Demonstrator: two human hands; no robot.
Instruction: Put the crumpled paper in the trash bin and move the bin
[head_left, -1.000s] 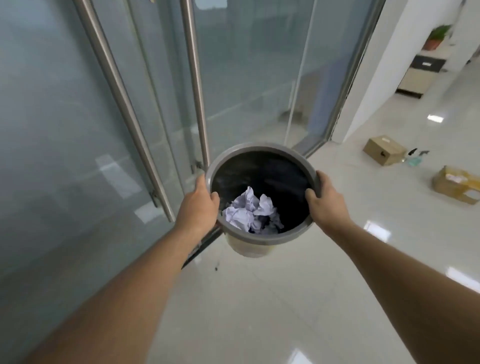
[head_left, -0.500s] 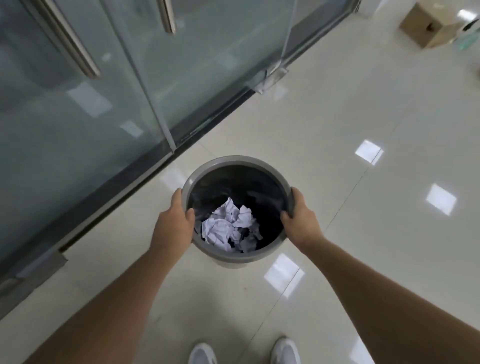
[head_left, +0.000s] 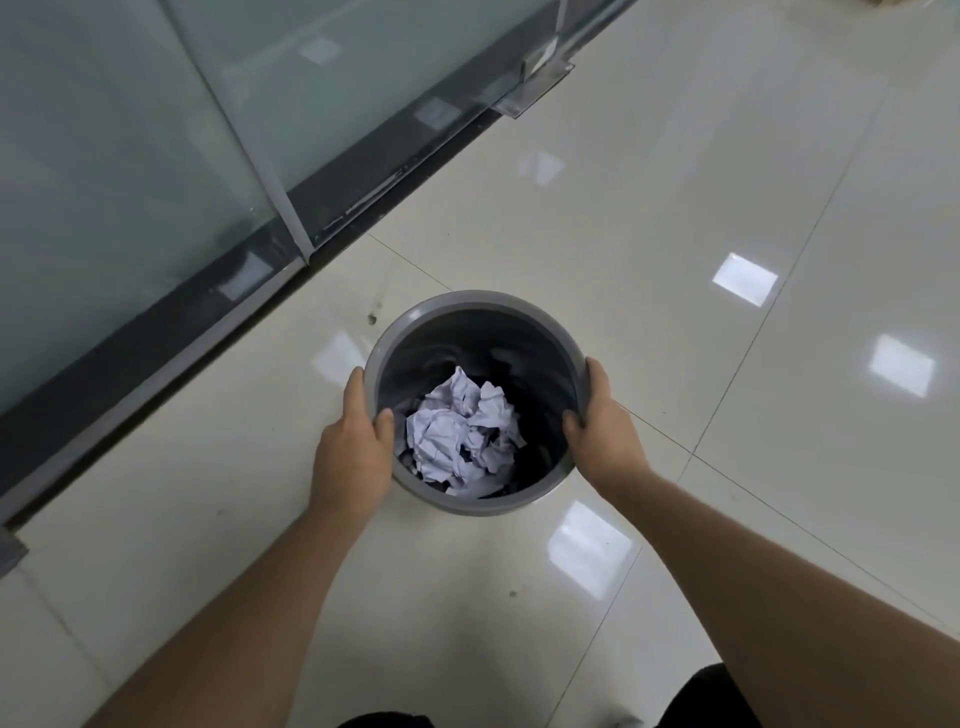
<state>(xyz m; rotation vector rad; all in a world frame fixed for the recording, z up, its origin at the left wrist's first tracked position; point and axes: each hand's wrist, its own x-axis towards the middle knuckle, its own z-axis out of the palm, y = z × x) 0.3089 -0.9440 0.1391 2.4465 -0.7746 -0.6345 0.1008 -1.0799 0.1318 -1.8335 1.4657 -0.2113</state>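
Note:
A round grey trash bin (head_left: 470, 304) with a dark inside is low over the pale tiled floor, a little way out from the glass wall. Crumpled white paper (head_left: 460, 434) lies at its bottom. My left hand (head_left: 353, 449) grips the bin's left rim, thumb inside. My right hand (head_left: 602, 428) grips the right rim the same way. Whether the bin's base touches the floor is hidden by the bin itself.
A glass wall with a dark bottom rail (head_left: 171, 306) runs diagonally along the left. A metal floor fitting (head_left: 535, 85) sits at the glass door's foot, far centre. Glossy floor tiles (head_left: 727, 208) spread to the right. My dark trousers (head_left: 711, 699) show at the bottom edge.
The bin has come down from chest height beside the door handles to floor level, both hands still on its rim. My view has tilted downward.

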